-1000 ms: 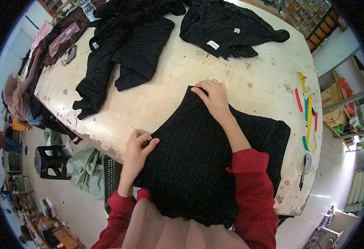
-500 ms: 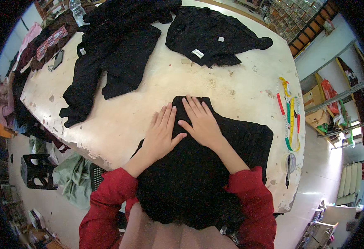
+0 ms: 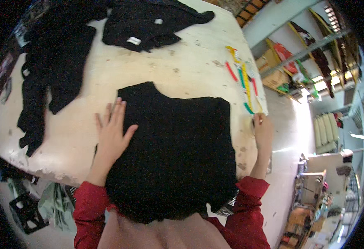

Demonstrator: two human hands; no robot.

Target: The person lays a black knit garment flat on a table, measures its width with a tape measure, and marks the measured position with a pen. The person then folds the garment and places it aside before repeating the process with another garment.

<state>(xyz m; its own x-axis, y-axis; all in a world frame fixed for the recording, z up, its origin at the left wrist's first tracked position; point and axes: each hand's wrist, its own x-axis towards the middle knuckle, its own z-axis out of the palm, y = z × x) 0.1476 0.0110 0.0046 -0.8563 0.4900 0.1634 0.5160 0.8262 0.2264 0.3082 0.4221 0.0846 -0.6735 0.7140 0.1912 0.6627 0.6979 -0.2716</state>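
Note:
A black ribbed knit garment piece (image 3: 173,145) lies spread on the pale table in front of me, its lower part reaching over the near edge toward my body. My left hand (image 3: 113,128) rests flat on its left edge, fingers spread, the thumb on the cloth. At the table's right edge, my right hand (image 3: 263,128) has its fingers pinched together. They are just below the looped multicoloured tape measure (image 3: 245,83), where a dark, thin thing shows beside them. What the fingers hold is too small and blurred to make out.
More black garments lie at the far left (image 3: 61,62) and the far middle (image 3: 144,25), the latter with white labels. The worn table (image 3: 182,70) ends close beside my right hand. Shelves with a cardboard box (image 3: 269,70) stand beyond. A black crate (image 3: 28,211) sits at lower left.
My right hand has left the black cloth and moved right to the table's edge, closing its fingers. My left hand stays on the cloth. The view has swung to the right.

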